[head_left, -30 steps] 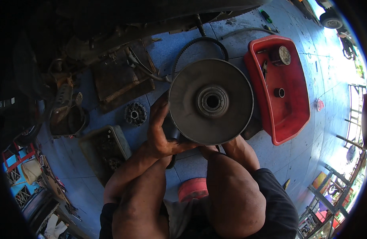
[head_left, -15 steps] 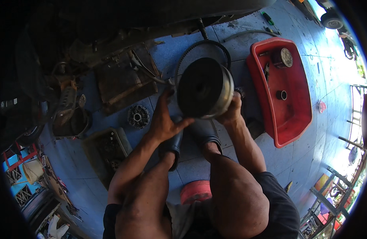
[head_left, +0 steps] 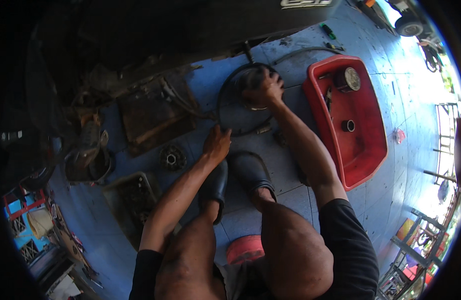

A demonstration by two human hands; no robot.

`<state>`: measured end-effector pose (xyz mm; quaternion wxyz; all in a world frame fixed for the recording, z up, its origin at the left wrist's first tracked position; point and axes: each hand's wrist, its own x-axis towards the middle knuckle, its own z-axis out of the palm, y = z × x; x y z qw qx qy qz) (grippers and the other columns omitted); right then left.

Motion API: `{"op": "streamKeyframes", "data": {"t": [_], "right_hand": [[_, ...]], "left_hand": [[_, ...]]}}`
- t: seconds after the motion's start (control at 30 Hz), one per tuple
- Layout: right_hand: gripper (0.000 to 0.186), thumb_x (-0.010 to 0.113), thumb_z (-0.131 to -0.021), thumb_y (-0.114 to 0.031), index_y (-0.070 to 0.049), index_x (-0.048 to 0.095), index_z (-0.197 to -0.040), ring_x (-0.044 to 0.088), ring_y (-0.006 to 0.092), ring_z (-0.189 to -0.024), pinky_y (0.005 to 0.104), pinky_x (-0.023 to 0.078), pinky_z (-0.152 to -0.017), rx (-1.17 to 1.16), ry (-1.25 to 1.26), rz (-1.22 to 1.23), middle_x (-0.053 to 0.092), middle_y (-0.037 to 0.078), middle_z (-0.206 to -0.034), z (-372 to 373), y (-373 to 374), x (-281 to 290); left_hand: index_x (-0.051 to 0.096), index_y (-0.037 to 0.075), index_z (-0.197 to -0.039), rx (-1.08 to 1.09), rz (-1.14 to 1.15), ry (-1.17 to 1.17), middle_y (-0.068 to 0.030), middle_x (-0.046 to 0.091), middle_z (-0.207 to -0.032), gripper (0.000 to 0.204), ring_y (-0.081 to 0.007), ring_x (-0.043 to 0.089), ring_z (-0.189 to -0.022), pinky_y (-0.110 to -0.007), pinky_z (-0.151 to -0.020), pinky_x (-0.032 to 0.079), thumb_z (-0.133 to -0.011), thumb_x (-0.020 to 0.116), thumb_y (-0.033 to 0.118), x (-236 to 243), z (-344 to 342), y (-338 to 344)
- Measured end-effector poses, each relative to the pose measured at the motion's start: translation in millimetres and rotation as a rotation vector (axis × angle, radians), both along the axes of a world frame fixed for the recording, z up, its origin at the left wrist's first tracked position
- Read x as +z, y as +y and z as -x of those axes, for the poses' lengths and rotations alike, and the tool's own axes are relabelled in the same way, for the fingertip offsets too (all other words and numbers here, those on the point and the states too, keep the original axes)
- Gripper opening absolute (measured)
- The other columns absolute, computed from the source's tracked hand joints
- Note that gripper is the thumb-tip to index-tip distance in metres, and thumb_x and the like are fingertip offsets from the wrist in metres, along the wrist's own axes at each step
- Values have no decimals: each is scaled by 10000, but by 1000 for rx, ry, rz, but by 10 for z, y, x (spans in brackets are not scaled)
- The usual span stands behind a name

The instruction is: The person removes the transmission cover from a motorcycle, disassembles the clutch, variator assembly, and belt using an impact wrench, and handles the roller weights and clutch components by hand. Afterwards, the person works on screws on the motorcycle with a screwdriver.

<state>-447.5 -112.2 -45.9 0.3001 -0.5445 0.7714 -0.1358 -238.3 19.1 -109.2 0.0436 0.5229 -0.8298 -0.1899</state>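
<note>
My right hand (head_left: 270, 90), smeared by motion, grips a dark round pulley (head_left: 250, 95) low inside the loop of a black toothed belt (head_left: 221, 105), hiding part of it. My left hand (head_left: 216, 146) is closed at the lower left of that loop, its fingertips on the belt. A small cylindrical piece (head_left: 263, 130) lies just below the loop. Left of my feet rests a finned round metal part (head_left: 173, 159).
A red plastic tub (head_left: 365, 150) with a can and tools stands right. A dirty grey tray (head_left: 118, 195) and a dark board (head_left: 145, 130) lie left. A dark vehicle body (head_left: 155, 30) overhangs the top. My dark clogs (head_left: 248, 170) rest on the tiled floor (head_left: 335, 215).
The pulley was raised in both hands; it has gone down and away into the belt loop with my right hand. My left hand has let go of it and moved onto the belt.
</note>
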Motion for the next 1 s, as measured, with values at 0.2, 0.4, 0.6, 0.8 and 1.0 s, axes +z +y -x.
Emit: {"op": "streamKeyframes", "data": {"t": [0.2,0.4,0.6,0.8,1.0], "right_hand": [[1077,773,-610,-570,-103,272,-1441,350,510,-1237,628,360,-952,196,280,180,312,296,-1384,61,99,-192],[802,642,-789,-494,25,393,-1348,450,497,-1176,561,394,-945,-240,260,174,484,310,-1243,845,426,-257],[676,606,-820,-370,67,431,-1306,562,360,-1134,423,440,-943,-198,-152,279,587,296,-1141,1098,795,481],[587,575,-898,-435,10,509,-1276,594,322,-1054,375,457,-893,-135,-694,303,599,229,-1148,1279,1422,2195],[490,551,-928,-440,-6,546,-1155,557,213,-938,353,418,-895,479,-142,1086,571,121,-924,1166,1984,3361]], "left_hand": [[605,19,-1126,100,167,110,-335,466,-1210,405,-483,490,-1105,-481,-914,463,-836,693,288,124,62,-18],[552,-7,-1054,-35,164,395,-260,555,-1002,339,-434,562,-903,-462,-774,474,-868,663,254,877,215,-87],[527,-10,-1074,-166,163,447,-247,565,-977,351,-415,577,-880,-451,-755,479,-893,639,269,1592,81,172],[481,-24,-1147,-109,-96,636,-218,588,-1011,394,-318,636,-917,-384,-761,525,-923,600,278,2750,-306,379],[407,-71,-1294,207,178,763,-151,595,-1064,453,-255,638,-845,-349,-757,519,-985,490,249,4302,-701,781]]}}
